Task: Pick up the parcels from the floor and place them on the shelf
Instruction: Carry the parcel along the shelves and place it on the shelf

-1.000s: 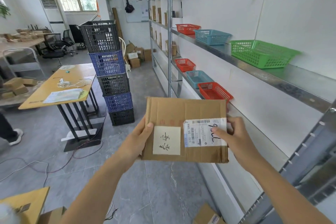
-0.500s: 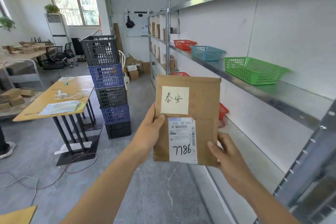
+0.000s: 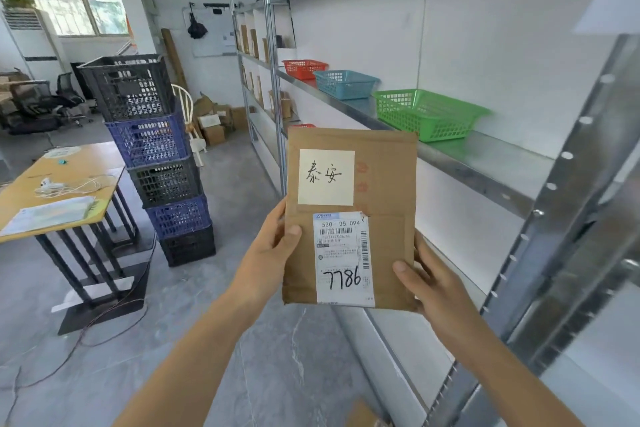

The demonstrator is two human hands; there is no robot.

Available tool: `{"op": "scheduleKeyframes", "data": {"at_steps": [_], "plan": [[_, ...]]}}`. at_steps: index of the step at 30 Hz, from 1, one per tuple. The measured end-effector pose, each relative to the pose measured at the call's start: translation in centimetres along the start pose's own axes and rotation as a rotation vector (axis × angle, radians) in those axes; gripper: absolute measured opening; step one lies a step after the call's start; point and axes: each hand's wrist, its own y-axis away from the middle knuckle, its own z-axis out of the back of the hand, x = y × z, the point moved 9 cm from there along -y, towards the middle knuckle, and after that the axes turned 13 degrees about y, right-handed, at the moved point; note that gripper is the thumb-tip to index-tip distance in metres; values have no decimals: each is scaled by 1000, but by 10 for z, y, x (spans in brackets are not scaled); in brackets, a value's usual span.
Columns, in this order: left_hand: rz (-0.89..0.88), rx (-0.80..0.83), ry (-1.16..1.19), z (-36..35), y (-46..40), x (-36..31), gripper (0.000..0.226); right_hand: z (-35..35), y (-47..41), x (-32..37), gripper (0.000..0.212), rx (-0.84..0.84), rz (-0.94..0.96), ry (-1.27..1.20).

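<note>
I hold a flat brown cardboard parcel (image 3: 388, 184) upright in front of me, its label side facing me. It carries a pale note with handwriting and a white shipping label marked 7786. My left hand (image 3: 273, 250) grips its left edge, thumb on the front. My right hand (image 3: 429, 284) grips the lower right corner, thumb on the front. The metal shelf (image 3: 478, 163) runs along the wall on the right, just behind the parcel. Another parcel (image 3: 363, 416) lies on the floor at the bottom edge, mostly cut off.
On the shelf stand a green basket (image 3: 429, 114), a blue basket (image 3: 343, 83) and a red basket (image 3: 304, 68). A stack of black and blue crates (image 3: 156, 156) stands on the floor to the left. A wooden table (image 3: 55, 184) is further left, with cables beneath it.
The parcel was turned from lying sideways to standing upright and was raised. My right hand shifted from its right edge to its lower right corner. The view lifted toward the shelf.
</note>
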Motion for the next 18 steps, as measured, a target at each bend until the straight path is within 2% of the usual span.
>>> {"op": "scheduleKeyframes", "data": {"at_steps": [3, 5, 9, 12, 14, 18], "plan": [[28, -1, 16, -19, 0, 11, 24, 24, 13, 6, 63, -79, 28, 47], [29, 68, 25, -36, 3, 12, 22, 39, 29, 13, 59, -156, 36, 84], [79, 282, 31, -67, 6, 20, 40, 57, 75, 26, 59, -303, 30, 113], [169, 471, 47, -92, 24, 33, 58, 64, 120, 32, 68, -426, 5, 125], [168, 552, 41, -108, 37, 38, 58, 68, 154, 33, 71, -507, -14, 130], [148, 708, 97, -149, 79, 36, 57, 78, 228, 40, 62, -653, -60, 204]]}}
